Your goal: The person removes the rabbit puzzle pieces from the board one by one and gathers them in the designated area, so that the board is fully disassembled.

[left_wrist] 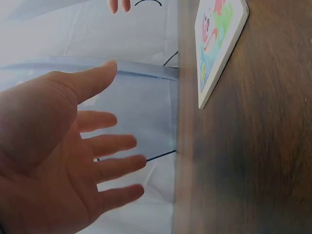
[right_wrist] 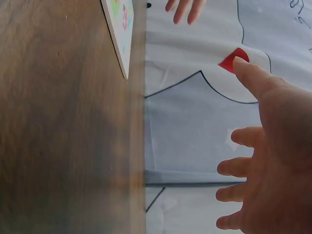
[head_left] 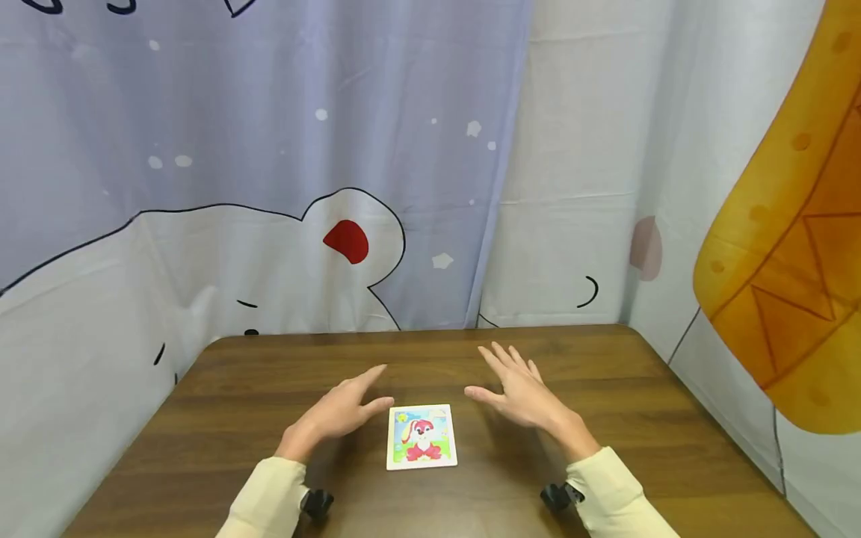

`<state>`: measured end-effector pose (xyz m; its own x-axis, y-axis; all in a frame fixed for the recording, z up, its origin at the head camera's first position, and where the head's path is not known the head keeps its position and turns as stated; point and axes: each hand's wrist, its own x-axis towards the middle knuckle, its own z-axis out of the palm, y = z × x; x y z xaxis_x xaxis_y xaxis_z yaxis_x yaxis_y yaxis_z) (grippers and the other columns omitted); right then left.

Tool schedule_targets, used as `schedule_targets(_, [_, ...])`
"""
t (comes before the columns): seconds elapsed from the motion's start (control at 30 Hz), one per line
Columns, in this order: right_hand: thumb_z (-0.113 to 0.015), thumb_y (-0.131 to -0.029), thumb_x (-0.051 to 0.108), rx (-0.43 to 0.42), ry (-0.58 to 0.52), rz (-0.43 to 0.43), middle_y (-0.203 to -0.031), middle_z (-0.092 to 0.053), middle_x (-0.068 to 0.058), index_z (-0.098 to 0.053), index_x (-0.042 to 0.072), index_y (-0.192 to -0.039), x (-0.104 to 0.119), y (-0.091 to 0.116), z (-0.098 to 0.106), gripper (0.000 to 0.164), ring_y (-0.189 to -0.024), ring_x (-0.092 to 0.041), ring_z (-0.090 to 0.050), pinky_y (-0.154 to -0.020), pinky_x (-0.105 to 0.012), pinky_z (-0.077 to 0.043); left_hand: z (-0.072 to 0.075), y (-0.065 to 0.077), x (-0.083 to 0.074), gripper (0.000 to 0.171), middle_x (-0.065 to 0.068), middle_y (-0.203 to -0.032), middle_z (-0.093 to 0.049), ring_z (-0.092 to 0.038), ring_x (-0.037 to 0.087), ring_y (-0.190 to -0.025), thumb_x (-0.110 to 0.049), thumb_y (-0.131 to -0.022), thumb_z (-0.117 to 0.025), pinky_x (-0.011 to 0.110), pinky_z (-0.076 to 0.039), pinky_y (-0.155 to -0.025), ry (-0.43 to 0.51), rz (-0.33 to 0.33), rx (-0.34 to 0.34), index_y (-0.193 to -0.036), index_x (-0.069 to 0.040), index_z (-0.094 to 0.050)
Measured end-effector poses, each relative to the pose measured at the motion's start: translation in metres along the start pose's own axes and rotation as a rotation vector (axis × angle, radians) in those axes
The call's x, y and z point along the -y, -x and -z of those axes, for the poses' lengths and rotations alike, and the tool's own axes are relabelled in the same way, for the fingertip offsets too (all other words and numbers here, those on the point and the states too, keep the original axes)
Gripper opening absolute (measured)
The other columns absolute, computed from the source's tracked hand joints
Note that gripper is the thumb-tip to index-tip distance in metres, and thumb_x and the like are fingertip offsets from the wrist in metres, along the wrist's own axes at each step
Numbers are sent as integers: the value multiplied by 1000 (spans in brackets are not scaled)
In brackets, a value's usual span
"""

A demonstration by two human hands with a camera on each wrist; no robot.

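Note:
A square, white-edged picture board (head_left: pixel 421 438) lies flat on the wooden table, printed with a pink-and-white long-eared cartoon animal on green and blue. Left of it, my left hand (head_left: pixel 341 409) hovers above the tabletop, fingers extended and thumb toward the board's upper left corner. My right hand (head_left: pixel 523 394) is held over the table on the other side, farther from the board, with fingers spread. Both palms face inward and hold nothing. In the left wrist view the board (left_wrist: pixel 219 39) shows as a thin slab, apart from the left hand (left_wrist: pixel 63 146).
The brown wooden table (head_left: pixel 639 418) reaches back to a printed curtain (head_left: pixel 417 149) that hangs behind its far edge. More curtain with an orange shape (head_left: pixel 794 261) hangs along the right side. A dark wrist strap device (head_left: pixel 316 504) sits by each cream sleeve.

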<state>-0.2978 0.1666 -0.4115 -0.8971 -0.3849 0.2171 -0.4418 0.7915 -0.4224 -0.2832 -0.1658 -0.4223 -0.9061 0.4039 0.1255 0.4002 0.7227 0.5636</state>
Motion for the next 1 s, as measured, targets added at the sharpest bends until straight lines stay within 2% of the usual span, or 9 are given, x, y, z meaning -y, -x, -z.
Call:
schedule_targets(0.07, [-56, -92, 67, 22, -20, 14, -163, -22, -15, -32, 16, -159, 1, 2, -4, 88, -149, -43, -13, -113, -69, -8, -2, 0, -1, 65, 18, -152, -45, -43, 35, -139, -36, -101, -61, 53, -34, -111, -11, -47, 30, -152, -1, -41])
schedule_targets(0.13, [-57, -93, 64, 48, -38, 30, -163, -23, -15, -32, 16, -158, 3, 3, -9, 85, -149, -42, -13, -113, -69, -9, -4, 2, -2, 64, 21, -152, -43, -42, 37, -139, -33, -100, -62, 55, -34, -110, -38, -94, 93, -150, 1, -42])
schedule_targets(0.27, [-57, -95, 60, 79, -41, 65, -162, -25, -16, -35, 14, -157, 9, 3, -18, 80, -149, -42, -15, -112, -70, -12, -6, 4, -6, 71, 23, -158, -30, -28, 39, -146, -35, -98, -65, 59, -26, -113, -100, -148, 235, -152, 3, -38])
schedule_targets(0.37, [-57, -95, 60, 94, -23, 83, -162, -25, -16, -36, 14, -157, 14, 1, -24, 80, -148, -43, -17, -111, -70, -15, -5, 4, -10, 77, 20, -161, -27, -20, 40, -149, -38, -96, -67, 61, -22, -114, -109, -129, 295, -154, 0, -35])
schedule_targets(0.47, [-56, -96, 60, 115, -13, 88, -162, -25, -16, -36, 14, -157, 17, 1, -28, 79, -148, -43, -17, -112, -69, -16, -6, 5, -11, 80, 18, -161, -27, -18, 40, -149, -40, -94, -69, 62, -20, -115, -97, -96, 327, -155, -2, -34])
schedule_targets(0.67, [-56, -97, 58, 140, -15, 85, -163, -24, -16, -34, 14, -158, 17, 2, -33, 78, -148, -44, -17, -112, -69, -16, -13, 10, -11, 84, 17, -160, -30, -16, 42, -149, -42, -91, -72, 64, -17, -114, -98, -56, 340, -155, -2, -34])
schedule_targets(0.8, [-56, -96, 60, 140, -18, 85, -163, -24, -16, -34, 14, -158, 18, 2, -31, 80, -148, -44, -18, -112, -68, -17, -17, 10, -12, 84, 16, -160, -31, -17, 42, -149, -46, -91, -71, 64, -19, -114, -140, -18, 371, -156, -5, -35])
schedule_targets(1.0, [-56, -98, 56, 161, -18, 73, -162, -24, -17, -32, 14, -158, 18, 1, -29, 77, -148, -44, -18, -113, -68, -16, -24, 9, -15, 86, 14, -164, -22, -17, 40, -149, -57, -91, -64, 63, -19, -114, -252, 62, 440, -158, -12, -33])
